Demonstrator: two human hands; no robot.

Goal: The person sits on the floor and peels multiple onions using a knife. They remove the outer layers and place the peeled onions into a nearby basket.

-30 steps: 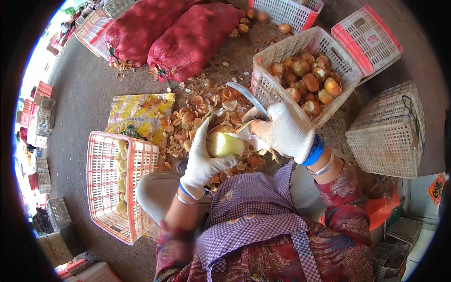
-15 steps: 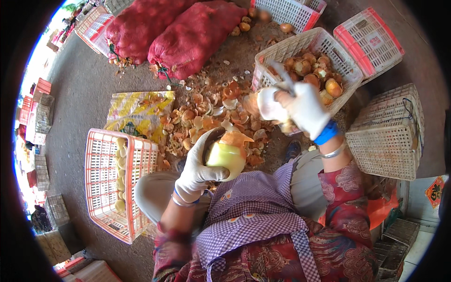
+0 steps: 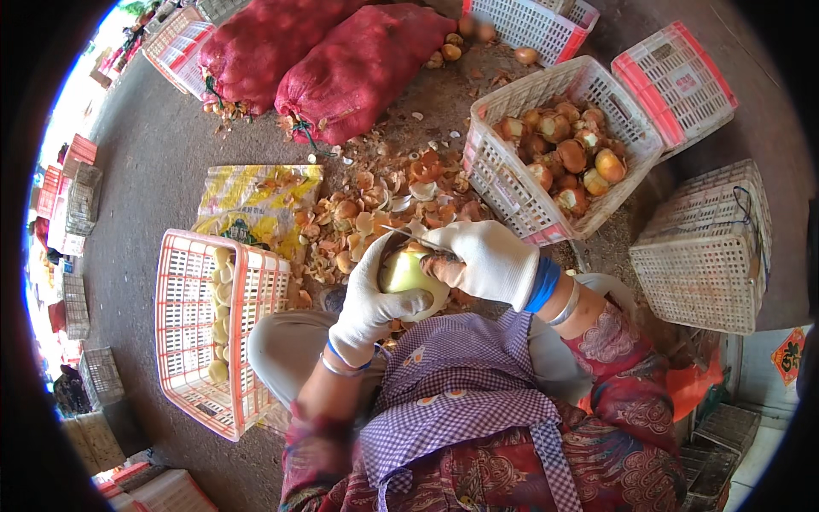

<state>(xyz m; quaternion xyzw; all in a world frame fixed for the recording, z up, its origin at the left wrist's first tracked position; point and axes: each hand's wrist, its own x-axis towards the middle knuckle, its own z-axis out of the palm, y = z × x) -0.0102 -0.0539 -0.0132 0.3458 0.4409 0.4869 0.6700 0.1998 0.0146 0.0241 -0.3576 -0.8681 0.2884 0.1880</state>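
Observation:
My left hand (image 3: pixel 368 300), in a white glove with a dirty grey palm, is wrapped round a partly peeled onion (image 3: pixel 408 275). Pale green flesh shows on the onion's near side. My right hand (image 3: pixel 488 258), also in a white glove, is closed on a small knife and presses against the onion's right side. Only the knife's thin blade (image 3: pixel 397 231) shows, pointing left over the top of the onion; its handle is hidden in the glove. Loose onion skins (image 3: pixel 367 213) lie in a heap on the ground just beyond my hands.
To the left stands a red and white crate (image 3: pixel 223 341) with peeled onions (image 3: pixel 220 320) along its inside. At the right a white crate (image 3: pixel 520 209) holds unpeeled onions (image 3: pixel 567 145). Red mesh sacks (image 3: pixel 354 72), a yellow printed sack (image 3: pixel 256 200) and more crates (image 3: pixel 695 256) lie around.
My right hand has come down and left from beside the onion crate to the onion, bringing the knife. A strip of skin hanging off the onion no longer shows. My left hand keeps its hold.

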